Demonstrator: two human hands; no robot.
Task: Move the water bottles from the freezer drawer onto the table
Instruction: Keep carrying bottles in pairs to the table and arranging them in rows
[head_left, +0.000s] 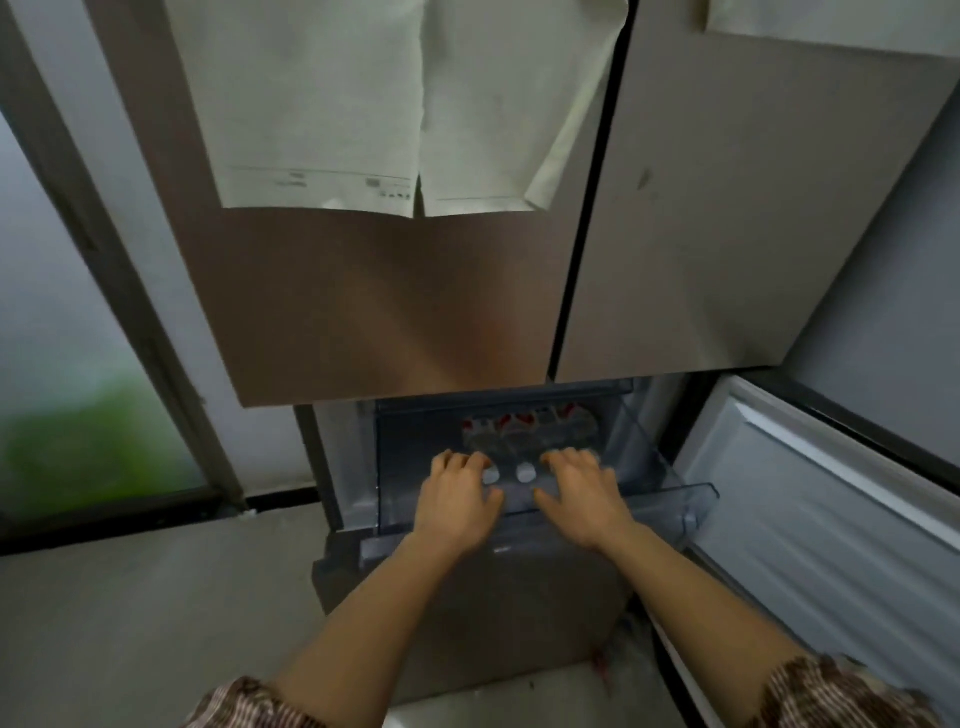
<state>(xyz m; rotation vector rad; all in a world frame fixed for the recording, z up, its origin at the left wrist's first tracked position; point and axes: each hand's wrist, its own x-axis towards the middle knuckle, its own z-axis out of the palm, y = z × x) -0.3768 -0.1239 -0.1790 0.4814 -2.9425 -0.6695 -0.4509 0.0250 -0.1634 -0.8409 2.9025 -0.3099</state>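
A clear plastic freezer drawer (670, 493) is pulled out below the fridge's upper doors. Several water bottles (524, 434) with red-and-white labels lie side by side in it, white caps (525, 472) pointing toward me. My left hand (457, 499) reaches into the drawer, fingers curled over the leftmost bottle by its cap. My right hand (582, 493) rests on the bottles at the right, fingers bent over them. Whether either hand fully grips a bottle is not clear. The bottles' far ends are hidden under the upper door.
The brown upper fridge doors (395, 291) hang just above the drawer, with white paper sheets (363, 104) stuck on them. The freezer door (831, 499) stands swung out at the right. A frosted glass panel (62, 364) is on the left, grey floor below.
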